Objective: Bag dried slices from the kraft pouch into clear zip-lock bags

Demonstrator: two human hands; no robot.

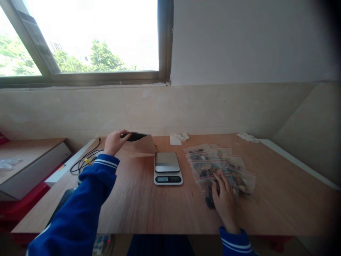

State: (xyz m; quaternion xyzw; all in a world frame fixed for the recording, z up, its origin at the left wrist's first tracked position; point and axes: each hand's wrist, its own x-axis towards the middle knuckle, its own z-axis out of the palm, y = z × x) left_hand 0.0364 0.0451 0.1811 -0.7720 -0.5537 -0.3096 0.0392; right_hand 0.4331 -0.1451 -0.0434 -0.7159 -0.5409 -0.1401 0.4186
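Observation:
My left hand (pixel 115 140) grips the rim of a brown paper bag (pixel 138 147) whose dark mouth gapes toward the wall side. To the right of the bag sits a white kitchen scale (pixel 168 169) with a bare steel plate and a small lit display; its digits are too blurred to read. Over a spread of clear zip bags (pixel 209 167) lies my right hand (pixel 224 193), fingers stretched out on the nearest ones. These bags overlap and have red seal lines; inside are dark and tan pieces that I cannot make out.
Behind the scale lie a crumpled tissue (pixel 182 137) and a small white paper. Another tissue (pixel 247 137) is at the back right. Black cables (pixel 85 160) coil at the left edge. A second table (pixel 23 160) stands at the left, beneath the window.

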